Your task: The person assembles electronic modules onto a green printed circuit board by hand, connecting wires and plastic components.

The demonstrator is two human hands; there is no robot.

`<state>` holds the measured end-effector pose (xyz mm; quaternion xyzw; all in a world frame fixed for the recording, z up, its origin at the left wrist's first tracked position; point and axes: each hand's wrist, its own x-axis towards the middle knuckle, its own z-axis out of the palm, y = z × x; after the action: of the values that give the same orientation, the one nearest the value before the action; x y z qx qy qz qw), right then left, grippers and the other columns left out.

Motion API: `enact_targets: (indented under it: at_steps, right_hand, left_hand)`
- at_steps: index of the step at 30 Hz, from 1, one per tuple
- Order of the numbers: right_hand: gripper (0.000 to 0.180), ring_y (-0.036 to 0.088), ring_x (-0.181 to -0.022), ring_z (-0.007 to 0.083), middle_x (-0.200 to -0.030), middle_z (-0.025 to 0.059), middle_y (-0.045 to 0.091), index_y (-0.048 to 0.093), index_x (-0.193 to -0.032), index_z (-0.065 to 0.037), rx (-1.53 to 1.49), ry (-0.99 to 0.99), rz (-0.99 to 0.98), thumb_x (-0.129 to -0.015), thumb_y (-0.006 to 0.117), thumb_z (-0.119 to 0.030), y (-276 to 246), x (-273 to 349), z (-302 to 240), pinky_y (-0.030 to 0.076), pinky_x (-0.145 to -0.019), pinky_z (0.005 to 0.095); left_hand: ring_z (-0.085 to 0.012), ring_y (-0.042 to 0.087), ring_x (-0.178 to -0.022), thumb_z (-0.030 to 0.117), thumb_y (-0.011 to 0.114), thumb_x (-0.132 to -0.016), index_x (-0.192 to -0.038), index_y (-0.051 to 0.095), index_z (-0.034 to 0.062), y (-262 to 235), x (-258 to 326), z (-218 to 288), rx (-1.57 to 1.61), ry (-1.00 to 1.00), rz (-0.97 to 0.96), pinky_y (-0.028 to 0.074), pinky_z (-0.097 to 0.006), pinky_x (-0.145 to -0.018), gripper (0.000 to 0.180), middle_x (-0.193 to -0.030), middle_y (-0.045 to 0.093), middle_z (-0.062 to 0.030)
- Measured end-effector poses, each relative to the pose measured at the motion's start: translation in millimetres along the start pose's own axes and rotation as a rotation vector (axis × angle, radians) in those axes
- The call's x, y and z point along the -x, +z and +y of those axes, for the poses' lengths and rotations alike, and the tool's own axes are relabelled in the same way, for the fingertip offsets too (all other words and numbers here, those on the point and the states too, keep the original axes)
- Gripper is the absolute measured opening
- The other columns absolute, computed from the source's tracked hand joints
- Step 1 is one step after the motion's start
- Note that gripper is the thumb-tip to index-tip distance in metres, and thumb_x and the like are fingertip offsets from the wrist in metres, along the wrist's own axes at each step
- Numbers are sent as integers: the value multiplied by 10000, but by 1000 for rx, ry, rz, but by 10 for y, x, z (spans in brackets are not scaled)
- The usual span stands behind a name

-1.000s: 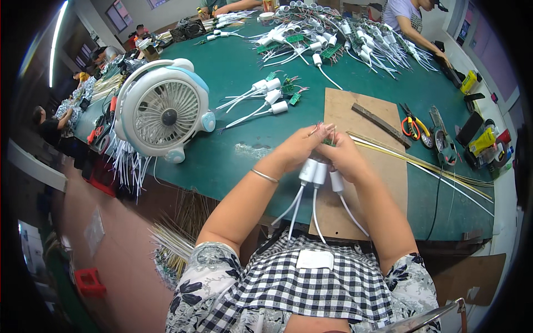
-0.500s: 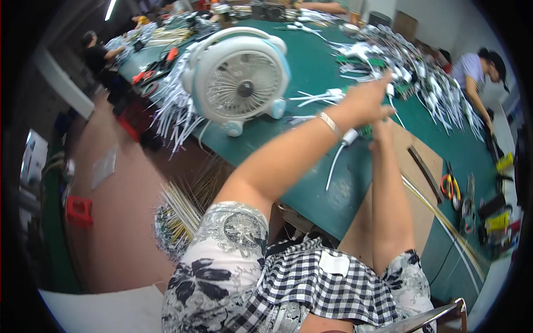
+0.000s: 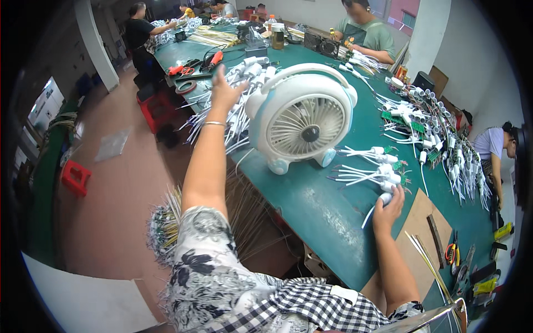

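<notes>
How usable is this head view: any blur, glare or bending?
Head view: fisheye bends the green table edge and darkens the corners; the fan is sharp; the left hand over the white plugs is slightly soft; the right hand is clear; mild sheen on the tabletop.

The left hand (image 3: 224, 89) covers part of the pile of white wired parts (image 3: 244, 77), so its grip there cannot be told. The right hand (image 3: 388, 208) wraps a white connector (image 3: 385, 198), hiding most of it. The fan (image 3: 300, 119) blocks the table (image 3: 322, 205) behind it.
</notes>
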<state>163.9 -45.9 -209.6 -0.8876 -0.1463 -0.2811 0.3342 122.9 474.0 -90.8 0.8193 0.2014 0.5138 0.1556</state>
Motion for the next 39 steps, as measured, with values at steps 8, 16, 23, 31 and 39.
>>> enact_targets:
  at_steps: [8, 16, 23, 31, 39]
  right_hand:
    - [397, 367, -1241, 318, -1341, 124, 401, 509, -1133, -87, 46, 0, -100, -742, 576, -87, 4, 39, -24, 264, -994, 451]
    - [274, 390, -1223, 283, -1300, 80, 450, 559, -1032, -102, 28, 13, -106, -758, 565, -103, -28, 0, 30, 271, -976, 423]
    - [247, 402, -1211, 271, -1285, 74, 459, 563, -1009, -108, 60, 24, -113, -762, 568, -103, -18, -28, 35, 274, -973, 417]
    - [248, 404, -1211, 271, -1286, 75, 459, 564, -1002, -116, 60, 42, -128, -755, 576, -99, -15, -5, 87, 278, -972, 419]
    - [244, 406, -1210, 288, -1289, 89, 460, 565, -1011, -111, 41, 61, -55, -767, 556, -122, -126, -41, 134, 282, -978, 428]
  left_hand:
    - [-363, 576, -1068, 291, 456, -887, -1248, 502, 81, 511, -167, -304, -488, -311, -697, 460, -462, -888, 420, -1174, 583, -190]
    - [-368, 572, -1063, 431, 504, -884, -1096, 619, 29, 87, -930, -166, -454, -432, -396, 457, -452, -881, 469, -1148, 589, -210]
    - [-329, 626, -907, 316, 548, -859, -964, 648, -21, -69, -1165, -446, 247, -465, -75, 461, -406, -776, 367, -945, 647, -228]
    - [-52, 428, -504, 226, 604, -853, -868, 649, 5, -899, -1800, 124, 540, -156, 98, 330, -244, -454, 226, -614, 515, 39]
    - [-65, 468, -471, 164, 542, -881, -932, 670, 100, -2312, -2232, 1676, 713, 114, -113, 355, -244, -382, 152, -612, 552, 21]
